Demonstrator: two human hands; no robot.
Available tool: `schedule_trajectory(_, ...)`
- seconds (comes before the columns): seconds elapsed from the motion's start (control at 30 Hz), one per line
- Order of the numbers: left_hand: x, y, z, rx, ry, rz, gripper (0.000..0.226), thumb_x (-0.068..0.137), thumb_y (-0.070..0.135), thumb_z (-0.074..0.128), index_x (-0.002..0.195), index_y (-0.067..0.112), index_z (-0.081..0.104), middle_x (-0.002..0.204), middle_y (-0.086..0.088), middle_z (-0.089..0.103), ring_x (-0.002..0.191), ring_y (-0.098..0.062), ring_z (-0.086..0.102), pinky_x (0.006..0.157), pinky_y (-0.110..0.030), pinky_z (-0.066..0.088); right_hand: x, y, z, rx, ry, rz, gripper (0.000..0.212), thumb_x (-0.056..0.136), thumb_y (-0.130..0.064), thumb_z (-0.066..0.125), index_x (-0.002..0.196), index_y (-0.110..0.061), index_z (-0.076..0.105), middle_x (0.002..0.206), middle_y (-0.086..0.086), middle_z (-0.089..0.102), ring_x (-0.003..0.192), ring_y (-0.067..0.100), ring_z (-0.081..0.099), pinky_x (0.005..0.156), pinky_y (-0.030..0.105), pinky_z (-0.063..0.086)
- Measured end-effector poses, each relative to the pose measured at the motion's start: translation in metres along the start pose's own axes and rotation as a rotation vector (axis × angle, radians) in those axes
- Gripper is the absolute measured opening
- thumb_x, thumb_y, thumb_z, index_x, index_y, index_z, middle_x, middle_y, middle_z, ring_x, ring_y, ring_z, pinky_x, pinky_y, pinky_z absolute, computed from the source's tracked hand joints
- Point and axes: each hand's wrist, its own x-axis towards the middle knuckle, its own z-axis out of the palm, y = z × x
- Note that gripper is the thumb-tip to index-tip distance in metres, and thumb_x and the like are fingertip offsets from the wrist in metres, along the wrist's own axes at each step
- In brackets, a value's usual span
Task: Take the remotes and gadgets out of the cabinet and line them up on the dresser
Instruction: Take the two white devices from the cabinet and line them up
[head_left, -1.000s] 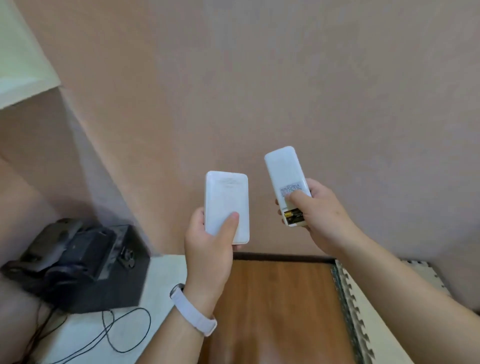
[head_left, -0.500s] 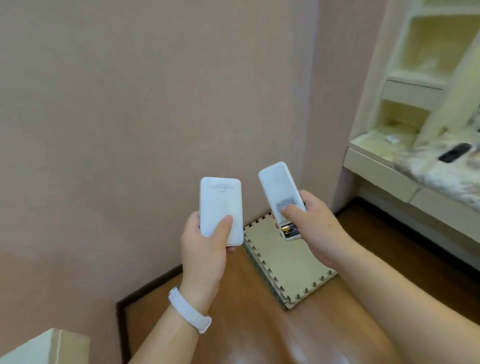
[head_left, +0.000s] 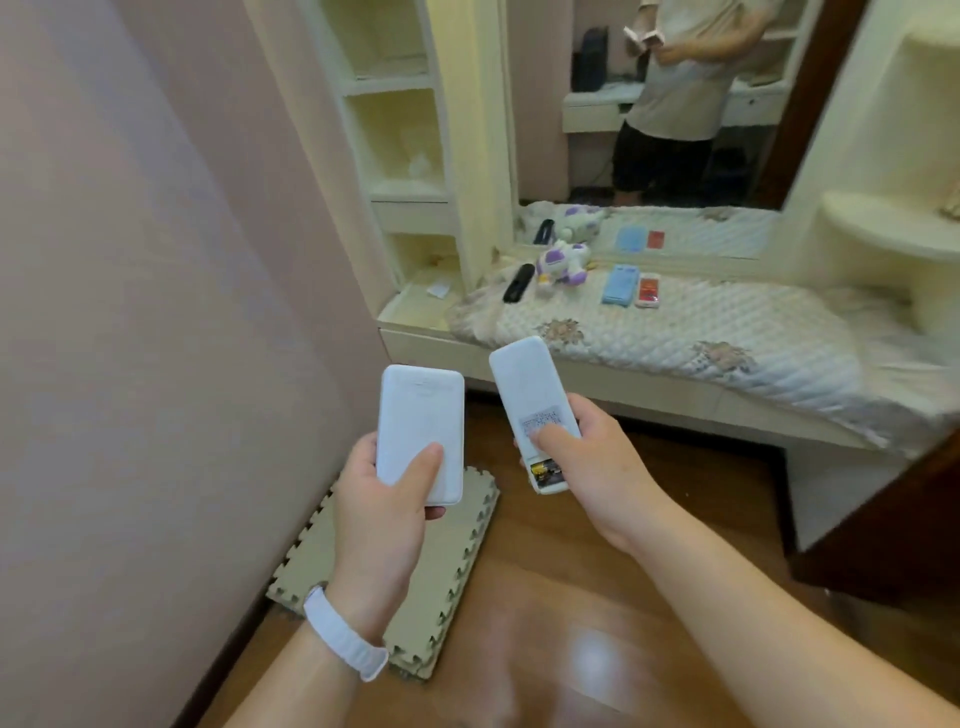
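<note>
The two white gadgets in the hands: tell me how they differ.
The power bank in the left hand is wider and blockier; the remote in the right hand is narrower and longer. The power bank's back is plain and closed; the remote carries a label, and its open battery bay shows batteries. The power bank stands nearly straight; the remote tilts left. Both are white, rounded, and pinned by a thumb.

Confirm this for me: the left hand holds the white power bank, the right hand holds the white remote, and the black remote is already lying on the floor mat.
One detail is wrong. The black remote lies on the quilted dresser top, not the floor mat, as the head view shows. The rest stands: the left hand holds the white power bank and the right hand holds the white remote.
</note>
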Motion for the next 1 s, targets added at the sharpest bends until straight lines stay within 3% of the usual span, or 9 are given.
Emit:
schedule_trajectory(0.3, 0.088, -0.015, 0.091, -0.055, -0.275, -0.025, 0.011, 0.089, 0.010, 0.066, 0.095, 0.017, 0.061, 0.088, -0.005, 0.066, 0.062, -0.006, 0.063, 0.049, -0.027, 0.052, 0.047, 0.011, -0.050, -0.025, 0.263, 0.109, 0.016, 0.089, -0.018, 0.057, 0.100, -0.028, 0.062, 0.097, 0.005, 0.070, 0.088, 0.026, 0.069, 0.076, 0.049, 0.058)
schedule_trajectory(0.47, 0.161, -0.017, 0.120, -0.118, -0.356, -0.088, 0.012, 0.089, 0.011, 0.067, 0.099, 0.014, 0.062, 0.095, -0.012, 0.068, 0.069, -0.018, 0.064, 0.050, -0.030, 0.051, 0.109, -0.004, -0.049, -0.084, 0.359, 0.159, 0.013, 0.090, -0.016, 0.057, 0.098, -0.025, 0.062, 0.096, 0.008, 0.068, 0.087, 0.027, 0.068, 0.070, 0.039, 0.058)
schedule_trajectory(0.67, 0.241, -0.027, 0.146, -0.135, -0.417, -0.140, 0.014, 0.089, 0.016, 0.067, 0.101, 0.020, 0.062, 0.098, -0.006, 0.068, 0.082, -0.019, 0.069, 0.053, -0.025, 0.053, 0.176, -0.011, -0.046, -0.194, 0.414, 0.174, 0.012, 0.088, -0.020, 0.060, 0.098, -0.026, 0.062, 0.094, 0.007, 0.067, 0.082, 0.027, 0.065, 0.060, 0.029, 0.049)
schedule_trajectory(1.0, 0.275, -0.039, 0.229, -0.072, -0.622, -0.201, 0.014, 0.090, 0.014, 0.066, 0.101, 0.021, 0.061, 0.099, -0.006, 0.068, 0.082, -0.021, 0.068, 0.050, -0.023, 0.052, 0.207, 0.007, -0.095, -0.127, 0.562, 0.247, 0.015, 0.089, -0.020, 0.059, 0.100, -0.030, 0.062, 0.098, 0.007, 0.067, 0.091, 0.029, 0.065, 0.065, 0.034, 0.051)
